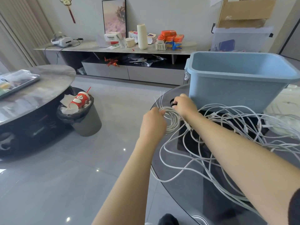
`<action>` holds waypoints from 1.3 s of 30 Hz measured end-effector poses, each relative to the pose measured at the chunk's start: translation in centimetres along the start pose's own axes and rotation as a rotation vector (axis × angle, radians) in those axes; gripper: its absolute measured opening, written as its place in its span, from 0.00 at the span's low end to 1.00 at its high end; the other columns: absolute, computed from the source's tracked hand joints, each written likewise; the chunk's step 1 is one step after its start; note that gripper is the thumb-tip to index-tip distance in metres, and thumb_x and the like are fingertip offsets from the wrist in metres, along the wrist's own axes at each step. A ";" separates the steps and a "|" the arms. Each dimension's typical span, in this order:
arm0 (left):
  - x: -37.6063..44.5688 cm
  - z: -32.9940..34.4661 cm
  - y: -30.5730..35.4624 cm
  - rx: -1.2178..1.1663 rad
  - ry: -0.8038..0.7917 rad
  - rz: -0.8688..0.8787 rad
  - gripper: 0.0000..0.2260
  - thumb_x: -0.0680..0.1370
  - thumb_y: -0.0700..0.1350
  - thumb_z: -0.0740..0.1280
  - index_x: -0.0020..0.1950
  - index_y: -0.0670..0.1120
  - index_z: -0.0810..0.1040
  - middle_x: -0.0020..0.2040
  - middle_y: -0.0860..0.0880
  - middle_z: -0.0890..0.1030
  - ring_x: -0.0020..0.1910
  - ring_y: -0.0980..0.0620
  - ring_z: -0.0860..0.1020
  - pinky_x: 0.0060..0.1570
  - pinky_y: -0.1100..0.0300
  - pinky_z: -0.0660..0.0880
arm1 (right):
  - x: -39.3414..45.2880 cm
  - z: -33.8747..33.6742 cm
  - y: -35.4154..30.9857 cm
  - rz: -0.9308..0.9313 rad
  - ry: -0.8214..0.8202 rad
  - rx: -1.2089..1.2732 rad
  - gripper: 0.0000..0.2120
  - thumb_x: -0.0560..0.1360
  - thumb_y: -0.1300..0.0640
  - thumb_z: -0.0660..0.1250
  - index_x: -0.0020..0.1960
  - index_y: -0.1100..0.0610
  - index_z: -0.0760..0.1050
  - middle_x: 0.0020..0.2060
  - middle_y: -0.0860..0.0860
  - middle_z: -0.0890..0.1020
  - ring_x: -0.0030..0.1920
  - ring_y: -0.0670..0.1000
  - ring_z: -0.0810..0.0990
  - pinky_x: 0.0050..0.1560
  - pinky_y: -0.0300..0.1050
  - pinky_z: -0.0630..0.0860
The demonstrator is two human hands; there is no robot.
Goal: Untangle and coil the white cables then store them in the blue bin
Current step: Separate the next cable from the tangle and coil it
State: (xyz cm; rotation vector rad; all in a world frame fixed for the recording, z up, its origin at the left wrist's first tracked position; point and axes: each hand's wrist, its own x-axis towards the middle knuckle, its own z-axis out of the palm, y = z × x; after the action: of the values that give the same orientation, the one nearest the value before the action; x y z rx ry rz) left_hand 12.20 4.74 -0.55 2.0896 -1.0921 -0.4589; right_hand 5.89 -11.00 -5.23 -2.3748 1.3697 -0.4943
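Note:
A tangle of white cables (227, 132) sprawls over the round glass table (181, 184). At its left edge one cable is wound into a small coil (172, 120). My left hand (153, 122) grips the near left side of that coil. My right hand (185, 105) reaches across the coil's far side, fingers curled at a black ring-shaped thing (172, 102) on the table. Thin white cable ties (159, 99) stick up just beyond the hands. The blue bin (240, 78) stands upright behind the cables, and it looks empty.
A grey waste bin (84, 117) with a red paper cup stands on the tiled floor to the left, beside a low oval table (40, 88). A long TV console (116, 51) with boxes and bottles runs along the far wall. Cardboard and plastic boxes (240, 30) stack behind the blue bin.

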 end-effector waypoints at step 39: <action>-10.2 7.2 10.8 0.097 -0.255 0.350 0.13 0.82 0.45 0.57 0.37 0.46 0.66 0.33 0.51 0.70 0.36 0.48 0.69 0.37 0.58 0.62 | -23.0 -19.5 8.4 0.226 0.158 0.626 0.10 0.78 0.61 0.62 0.52 0.48 0.78 0.37 0.45 0.81 0.36 0.42 0.77 0.36 0.32 0.71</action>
State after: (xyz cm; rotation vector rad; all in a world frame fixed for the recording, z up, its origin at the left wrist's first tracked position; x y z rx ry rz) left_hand -4.00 5.87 2.40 1.8998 -1.6228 -0.5159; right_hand -20.31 2.70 5.13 -1.6881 1.2838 -0.9043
